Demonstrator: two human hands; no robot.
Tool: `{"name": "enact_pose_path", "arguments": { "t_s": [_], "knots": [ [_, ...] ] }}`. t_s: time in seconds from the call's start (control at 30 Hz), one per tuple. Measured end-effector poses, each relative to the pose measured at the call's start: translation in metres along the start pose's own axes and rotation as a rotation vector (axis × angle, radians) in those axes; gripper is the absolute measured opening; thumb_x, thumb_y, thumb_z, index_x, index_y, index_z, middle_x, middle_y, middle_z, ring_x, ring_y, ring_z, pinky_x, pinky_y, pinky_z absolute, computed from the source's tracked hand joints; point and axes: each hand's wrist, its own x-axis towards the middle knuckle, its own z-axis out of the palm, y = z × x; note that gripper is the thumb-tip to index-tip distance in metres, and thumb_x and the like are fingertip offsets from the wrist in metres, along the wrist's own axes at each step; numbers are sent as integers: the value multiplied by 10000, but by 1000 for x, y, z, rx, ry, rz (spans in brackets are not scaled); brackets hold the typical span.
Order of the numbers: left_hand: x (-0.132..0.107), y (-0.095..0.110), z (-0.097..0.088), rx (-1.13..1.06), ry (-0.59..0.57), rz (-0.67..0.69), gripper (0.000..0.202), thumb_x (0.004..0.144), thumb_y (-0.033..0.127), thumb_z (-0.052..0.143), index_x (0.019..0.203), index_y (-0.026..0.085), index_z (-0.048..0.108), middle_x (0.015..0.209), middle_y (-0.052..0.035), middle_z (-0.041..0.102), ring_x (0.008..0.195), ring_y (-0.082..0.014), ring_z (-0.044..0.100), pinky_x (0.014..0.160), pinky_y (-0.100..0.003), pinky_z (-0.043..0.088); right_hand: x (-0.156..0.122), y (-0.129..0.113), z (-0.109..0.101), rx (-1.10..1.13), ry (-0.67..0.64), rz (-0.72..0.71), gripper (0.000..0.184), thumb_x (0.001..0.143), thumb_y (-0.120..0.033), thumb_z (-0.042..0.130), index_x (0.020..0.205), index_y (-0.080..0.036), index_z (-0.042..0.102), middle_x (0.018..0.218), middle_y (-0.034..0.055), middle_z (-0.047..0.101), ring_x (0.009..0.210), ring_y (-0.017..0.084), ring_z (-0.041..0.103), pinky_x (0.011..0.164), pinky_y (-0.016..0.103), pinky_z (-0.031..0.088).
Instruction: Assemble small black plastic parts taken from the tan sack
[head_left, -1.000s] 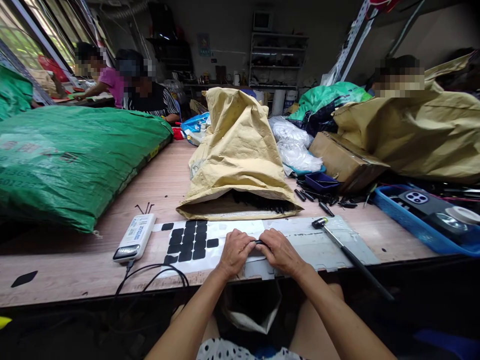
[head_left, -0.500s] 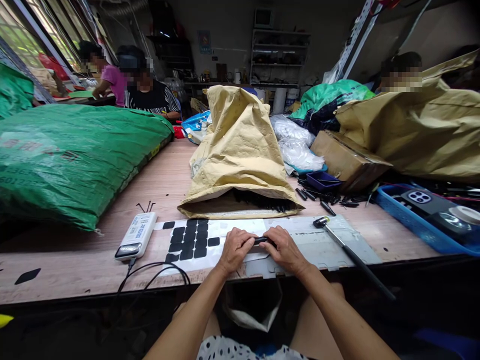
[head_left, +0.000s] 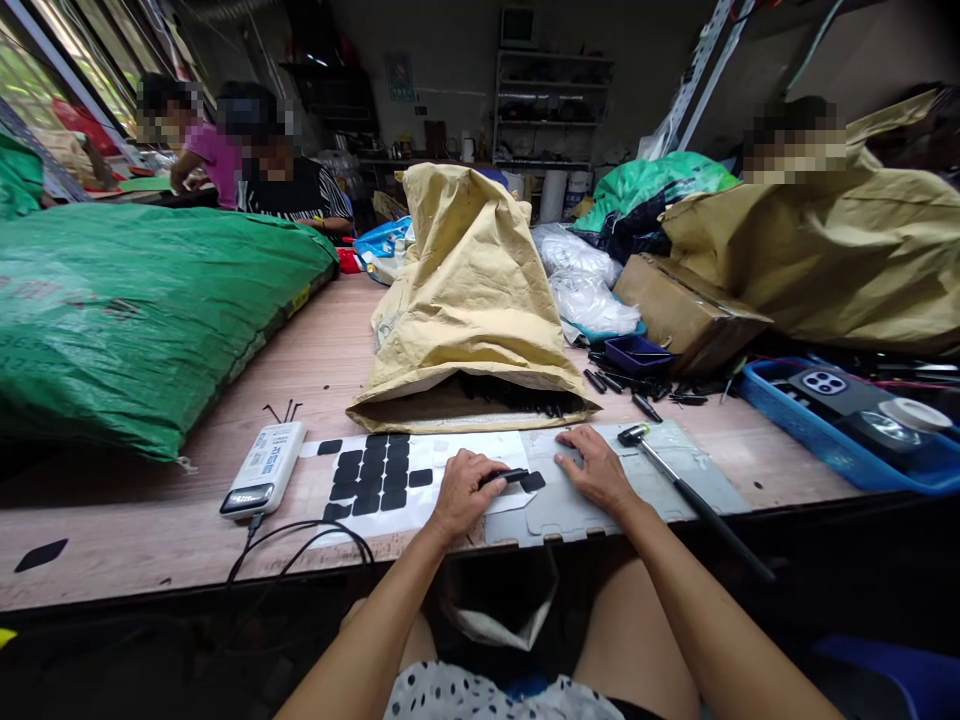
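Observation:
My left hand (head_left: 466, 490) is closed around a slim black rod (head_left: 514, 475), which points to the right. Just beyond the rod's tip is a black rounded-square patch (head_left: 533, 483); whether they touch I cannot tell. My right hand (head_left: 596, 468), its fingers apart and holding nothing, rests over a grey board (head_left: 660, 480). To the left lies a white sheet (head_left: 427, 515) with rows of black rounded-square patches (head_left: 371, 475). A small hammer (head_left: 682, 490) with a dark handle lies right of my right hand. Beyond both hands a tan sack (head_left: 480, 300) gapes open toward me, dark pieces inside.
A white power bank (head_left: 266, 470) with a black cable (head_left: 322, 528) sits at left, below a big green sack (head_left: 142, 320). At right are loose black rods (head_left: 646, 407), a purple tray (head_left: 637, 353), a cardboard box (head_left: 682, 310) and a blue basket (head_left: 847, 450). Several people sit farther back.
My right hand has let go of the rod, opened and moved right onto the grey board. The black patch near the rod's tip now shows. My left hand keeps the rod.

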Motion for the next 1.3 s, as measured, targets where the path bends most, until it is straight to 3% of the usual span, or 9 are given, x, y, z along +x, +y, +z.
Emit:
{"name": "enact_pose_path", "arguments": {
  "t_s": [0.13,0.23,0.4,0.57,0.7,0.87,0.97,1.13,1.3],
  "knots": [
    [-2,7,-5,-42,53,14,242,892,343,610,1069,275,760,917,-33,737,988,-249,550,953,-423,385,0,8,6,50,22,2,196,852,-258,607,1030,-220,680,980,65,621,927,225,598,856,374,501],
    [-23,28,-7,-85,67,84,272,931,391,572,1097,268,749,972,-56,725,1000,-257,560,968,-435,391,0,9,6,59,27,8,173,844,-242,605,999,-224,680,963,59,623,922,219,596,856,364,501],
    [-100,44,30,-153,-357,167,330,998,409,475,1188,298,721,1013,-74,712,935,-229,625,883,-369,451,0,8,6,36,27,24,187,828,-254,632,1006,-219,676,973,60,614,957,226,594,898,367,493],
    [-138,-4,86,-39,-300,-392,325,952,343,489,1166,270,721,1059,-66,723,1033,-250,652,921,-357,488,-1,8,7,43,25,18,182,828,-256,631,1001,-223,678,963,55,615,959,226,597,898,363,496],
    [-129,-11,86,86,-386,-551,435,893,343,546,1281,194,674,1114,-106,731,1086,-277,649,954,-371,475,-1,6,6,40,29,37,169,834,-268,624,987,-223,677,948,48,607,936,219,603,890,355,496],
    [-90,43,48,-183,-521,-286,274,798,308,641,1009,209,783,888,-23,760,796,-187,662,702,-258,473,-1,3,6,-10,25,11,173,829,-270,626,987,-219,672,931,53,600,945,234,586,891,367,486],
    [-34,56,20,-334,-292,-244,296,839,384,622,985,179,777,862,-25,760,765,-171,647,714,-257,480,-1,2,6,-34,22,1,179,825,-272,631,991,-217,668,927,54,596,934,237,581,879,371,482],
    [80,19,-27,-24,306,-536,319,891,344,551,1064,170,755,912,-77,771,767,-192,693,692,-268,511,-1,4,7,-16,20,-6,196,827,-269,626,1012,-218,665,939,51,593,926,229,580,879,371,485],
    [143,-13,-44,147,363,-675,269,818,250,618,970,85,765,910,-214,760,975,-355,716,798,-380,530,0,5,7,-2,27,-11,186,826,-257,618,1001,-218,668,918,51,582,918,229,578,860,361,490]
  ]
}}
